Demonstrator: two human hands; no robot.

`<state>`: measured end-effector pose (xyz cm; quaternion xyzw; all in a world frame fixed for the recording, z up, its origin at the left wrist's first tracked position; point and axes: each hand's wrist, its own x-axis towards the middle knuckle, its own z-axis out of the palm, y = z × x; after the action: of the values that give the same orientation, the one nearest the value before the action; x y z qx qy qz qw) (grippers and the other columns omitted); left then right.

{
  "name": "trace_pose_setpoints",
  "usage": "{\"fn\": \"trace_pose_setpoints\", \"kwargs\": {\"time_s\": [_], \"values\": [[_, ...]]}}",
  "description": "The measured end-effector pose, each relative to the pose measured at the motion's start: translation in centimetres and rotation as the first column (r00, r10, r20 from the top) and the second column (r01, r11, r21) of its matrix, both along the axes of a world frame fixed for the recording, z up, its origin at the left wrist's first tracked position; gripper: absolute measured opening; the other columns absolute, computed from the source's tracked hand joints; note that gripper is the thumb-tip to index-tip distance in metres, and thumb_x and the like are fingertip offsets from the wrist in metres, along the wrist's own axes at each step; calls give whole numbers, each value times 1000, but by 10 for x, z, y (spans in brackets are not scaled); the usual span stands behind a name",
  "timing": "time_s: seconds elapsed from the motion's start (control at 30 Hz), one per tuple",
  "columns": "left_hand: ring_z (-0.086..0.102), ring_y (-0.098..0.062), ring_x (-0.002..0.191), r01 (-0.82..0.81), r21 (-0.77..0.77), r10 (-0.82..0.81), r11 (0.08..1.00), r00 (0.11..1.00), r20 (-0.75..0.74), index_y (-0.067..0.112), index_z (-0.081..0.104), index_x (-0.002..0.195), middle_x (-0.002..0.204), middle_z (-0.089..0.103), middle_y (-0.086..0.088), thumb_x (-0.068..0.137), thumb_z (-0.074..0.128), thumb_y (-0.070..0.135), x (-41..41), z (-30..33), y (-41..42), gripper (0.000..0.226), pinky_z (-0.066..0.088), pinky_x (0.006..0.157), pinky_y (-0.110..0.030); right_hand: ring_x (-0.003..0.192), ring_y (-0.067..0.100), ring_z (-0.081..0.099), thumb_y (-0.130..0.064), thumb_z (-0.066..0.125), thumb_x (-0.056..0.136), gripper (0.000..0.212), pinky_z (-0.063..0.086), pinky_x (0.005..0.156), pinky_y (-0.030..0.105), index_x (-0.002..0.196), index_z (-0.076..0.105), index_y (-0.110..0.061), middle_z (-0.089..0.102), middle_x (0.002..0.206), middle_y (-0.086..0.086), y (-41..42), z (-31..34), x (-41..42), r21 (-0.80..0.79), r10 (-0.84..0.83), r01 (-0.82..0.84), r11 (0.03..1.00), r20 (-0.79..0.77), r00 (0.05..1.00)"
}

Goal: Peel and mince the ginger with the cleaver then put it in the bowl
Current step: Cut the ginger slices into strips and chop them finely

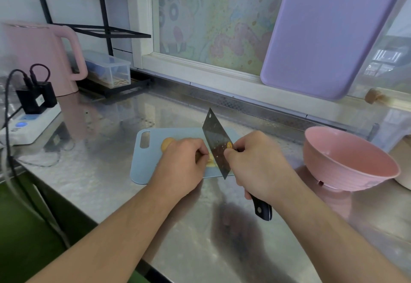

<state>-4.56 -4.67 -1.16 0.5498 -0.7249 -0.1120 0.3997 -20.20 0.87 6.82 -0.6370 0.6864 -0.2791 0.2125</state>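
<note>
A light blue cutting board lies on the steel counter. On it lies a piece of ginger, tan at its left end and pale yellow near the blade. My left hand holds the ginger down with curled fingers, hiding its middle. My right hand grips the cleaver by its black handle, with the thumb on the blade's side. The blade stands edge down just right of my left fingertips, against the ginger's cut end. A pink bowl sits to the right; its inside looks bare.
A white power strip with black plugs and cables sits at the left edge. Behind it stand a pink kettle and a clear plastic box under a black rack. A purple board leans against the window.
</note>
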Motion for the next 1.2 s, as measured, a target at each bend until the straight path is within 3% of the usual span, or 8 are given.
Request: {"fn": "trace_pose_setpoints", "kwargs": {"time_s": [0.13,0.27,0.37,0.5,0.67,0.83,1.03,1.2], "values": [[59,-11,88,1,-43,0,999,1000,31,25,73,83,86,67,14,90,74,13,0,1,-1,14,50,84,-34,35,28,58,-18,52,96,30,41,36,26,69,54,-7,58,57,12,1,-2,3,7,15,-15,1000,-5,1000],[59,-10,84,-11,-61,12,998,1000,28,24,73,80,84,68,13,89,74,12,-2,0,-2,14,50,81,-32,48,30,60,-20,53,94,23,55,47,45,77,57,-5,63,66,14,0,-1,4,22,16,-14,1000,-79,997],[62,-11,84,-14,-46,15,999,1000,16,25,74,80,84,69,12,89,75,13,-2,-1,-3,15,53,81,-36,52,31,62,-16,53,94,16,54,50,38,87,59,-3,64,75,17,-1,3,5,68,34,-27,997,-103,994],[62,-13,86,-13,-30,14,999,1000,12,26,75,81,84,70,13,90,75,14,0,0,-3,14,53,81,-38,70,30,63,-21,56,95,15,60,70,36,87,58,-9,62,81,11,-4,2,16,43,65,-58,997,-186,980],[59,-10,86,20,-44,-18,999,999,36,26,71,87,87,67,13,94,70,18,0,1,0,11,52,80,-35,54,31,68,-23,53,95,25,45,44,28,75,56,-9,59,64,6,-11,-14,14,-21,4,-7,1000,-116,993],[60,-12,95,-12,-38,11,999,1000,-4,29,66,96,94,64,16,93,68,17,4,0,2,13,53,85,-33,54,39,68,-25,52,95,31,54,48,41,72,58,-5,60,60,9,-2,-8,5,-27,-6,3,1000,-80,997],[60,-13,99,-17,-26,18,1000,1000,14,33,71,93,95,64,20,89,71,22,7,0,6,12,57,83,-37,36,34,58,-20,51,97,35,37,33,22,65,51,-7,55,54,9,3,-1,1,-19,-8,8,1000,-12,1000],[60,-11,94,-25,-42,27,999,999,46,30,74,86,89,68,18,89,73,17,6,0,5,14,56,81,-35,36,28,57,-21,52,96,29,43,36,26,73,55,-4,57,56,11,3,-4,5,0,19,-19,1000,-11,1000]]}}
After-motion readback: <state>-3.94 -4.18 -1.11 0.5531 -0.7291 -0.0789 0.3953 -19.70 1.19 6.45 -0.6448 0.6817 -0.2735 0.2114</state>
